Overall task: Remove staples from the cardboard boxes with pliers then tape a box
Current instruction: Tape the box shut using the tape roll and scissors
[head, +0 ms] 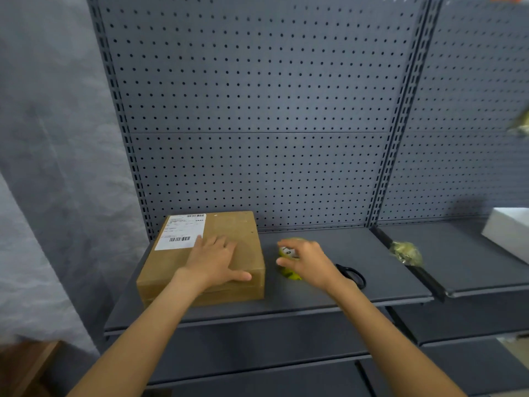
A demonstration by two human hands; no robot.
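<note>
Cardboard box x1, closed, sitting left on grey metal shelf, back edge near pegboard; white shipping label x1 on far-left corner of lid, print too small to read. Hands x2. Left hand flat on box top, palm down, fingers straight and spread, thumb out toward box's right edge, fingertips just touching label edge. Right hand over tape roll x1, just right of box; fingers curved around roll's top, thumb on near side, but motion blur there, so can't tell if actually gripping or only touching. Roll mostly hidden by hand; yellow w/ white-and-black patch showing. Black scissors x1, behind right wrist, only handle loops visible, blades hidden. Crumpled clear plastic x1 at joint w/ next shelf, blurred. Similar crumpled bit x1 at right frame edge, cut off, can't ID. White box x1 far right, cut off by frame. Brown wooden surface bottom left, partly cut off, blurred.
</note>
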